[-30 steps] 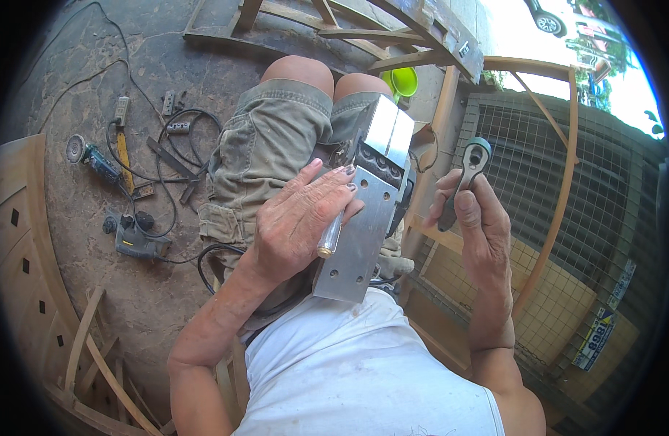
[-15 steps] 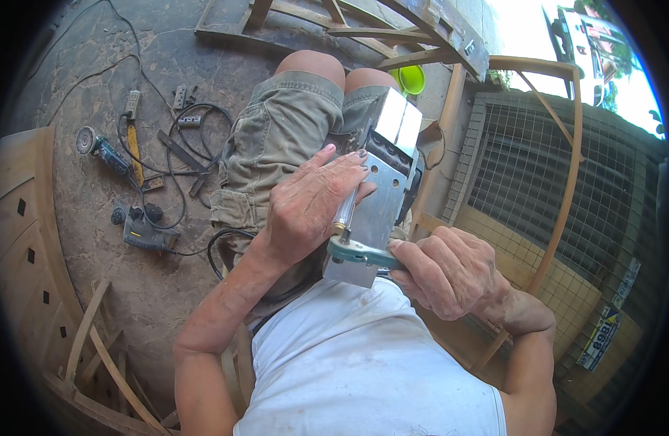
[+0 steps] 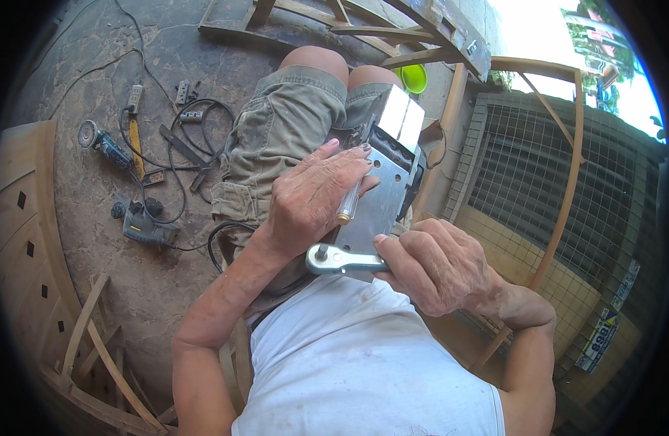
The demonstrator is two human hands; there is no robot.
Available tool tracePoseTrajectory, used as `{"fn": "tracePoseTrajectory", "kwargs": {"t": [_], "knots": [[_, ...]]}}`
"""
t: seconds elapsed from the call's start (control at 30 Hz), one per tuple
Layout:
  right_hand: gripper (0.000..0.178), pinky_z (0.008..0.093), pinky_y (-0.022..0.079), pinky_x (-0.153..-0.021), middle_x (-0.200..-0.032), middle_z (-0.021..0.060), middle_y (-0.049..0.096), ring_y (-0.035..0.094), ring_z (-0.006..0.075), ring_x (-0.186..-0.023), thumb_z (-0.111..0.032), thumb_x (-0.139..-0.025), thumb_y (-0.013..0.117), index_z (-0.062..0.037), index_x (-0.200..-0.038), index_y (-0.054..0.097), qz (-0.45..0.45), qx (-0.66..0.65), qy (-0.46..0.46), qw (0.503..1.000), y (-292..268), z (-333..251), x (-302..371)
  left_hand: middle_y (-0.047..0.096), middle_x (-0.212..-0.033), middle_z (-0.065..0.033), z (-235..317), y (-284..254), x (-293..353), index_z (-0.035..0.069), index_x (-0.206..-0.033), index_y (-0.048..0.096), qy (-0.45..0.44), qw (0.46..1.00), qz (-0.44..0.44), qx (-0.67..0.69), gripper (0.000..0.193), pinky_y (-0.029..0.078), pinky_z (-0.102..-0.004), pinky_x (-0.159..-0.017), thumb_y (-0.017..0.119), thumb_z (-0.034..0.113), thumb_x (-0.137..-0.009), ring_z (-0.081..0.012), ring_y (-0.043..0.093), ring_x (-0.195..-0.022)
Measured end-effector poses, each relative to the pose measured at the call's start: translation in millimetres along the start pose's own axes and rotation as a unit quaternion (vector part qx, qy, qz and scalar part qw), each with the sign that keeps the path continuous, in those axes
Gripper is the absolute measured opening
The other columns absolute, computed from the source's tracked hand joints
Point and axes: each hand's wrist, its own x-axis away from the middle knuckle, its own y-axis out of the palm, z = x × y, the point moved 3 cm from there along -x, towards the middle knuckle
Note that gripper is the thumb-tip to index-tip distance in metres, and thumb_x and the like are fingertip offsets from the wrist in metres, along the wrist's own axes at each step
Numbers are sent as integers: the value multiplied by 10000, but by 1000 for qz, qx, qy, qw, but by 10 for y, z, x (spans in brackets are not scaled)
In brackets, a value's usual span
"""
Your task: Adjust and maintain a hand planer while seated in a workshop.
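Observation:
Across my lap lies a power tool with flat silver plates, which looks like an upturned electric planer [image 3: 382,196]. My left hand [image 3: 313,192] rests on its left edge, fingers closed around a shiny rod-like piece with a brass-coloured end [image 3: 345,212]; the rest of that piece is under my fingers. In my right hand [image 3: 440,265] is a ratchet wrench [image 3: 349,260], gripped by its handle. The wrench head points left with its square drive facing up, over the planer's near end and apart from the brass-coloured end.
On the floor to the left lie an angle grinder [image 3: 106,147], a grey corded power tool [image 3: 149,229], a yellow bar [image 3: 136,149], a dark metal square [image 3: 185,149], and power sockets [image 3: 135,98] with coiled cords. Wooden frames [image 3: 574,167] stand around me. A green bowl [image 3: 413,78] sits beyond my knees.
The ratchet wrench has come off the end of the rod-like piece and moved left and nearer to me, its head turned over. My left hand stays on the planer.

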Motion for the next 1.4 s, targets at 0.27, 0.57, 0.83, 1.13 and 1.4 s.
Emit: {"fn": "tracePoseTrajectory", "kwargs": {"t": [0.27, 0.57, 0.83, 1.13, 1.4], "knots": [[348, 274, 419, -529, -811, -2, 498, 532, 108, -681, -256, -1048, 781, 49, -1207, 725, 9, 23, -25, 999, -8, 16, -14, 853, -1168, -156, -9, 14, -9, 29, -1198, 786, -1, 1000, 3, 4, 313, 644, -506, -1074, 902, 96, -915, -288, 831, -1158], [353, 283, 384, -510, -769, -10, 488, 507, 104, -642, -261, -1063, 777, 39, -1246, 741, 21, 2, -29, 999, -22, 6, -69, 853, -1165, -156, 3, -1, -22, 30, -1200, 784, 0, 1000, 3, 2, 313, 645, -506, -1072, 899, 89, -915, -289, 833, -1152], [291, 262, 302, -472, -747, -27, 506, 517, 94, -634, -234, -1061, 765, 25, -1190, 738, -63, 72, -47, 994, -115, 63, -140, 853, -1154, -151, -6, 13, -9, 36, -1207, 780, 3, 1000, -7, -8, 312, 648, -493, -1062, 903, 108, -930, -283, 834, -1140], [183, 275, 320, -487, -737, -38, 507, 503, 84, -590, -98, -991, 746, -11, -1150, 725, 109, -66, -91, 988, -238, 1, -37, 841, -1215, -154, 7, 8, 26, 39, -1181, 767, 13, 1000, -14, -19, 302, 648, -507, -1079, 908, 143, -935, -309, 821, -1177], [264, 377, 574, -654, -818, 153, 730, 736, 220, -707, -68, -1025, 791, 3, -1277, 759, 75, -187, 423, 883, 201, 846, 222, 793, -1317, -223, 226, -482, -218, 10, -1352, 612, 22, 999, 21, -27, 409, 655, -535, -1086, 786, 236, -1059, -386, 789, -1240]]}}
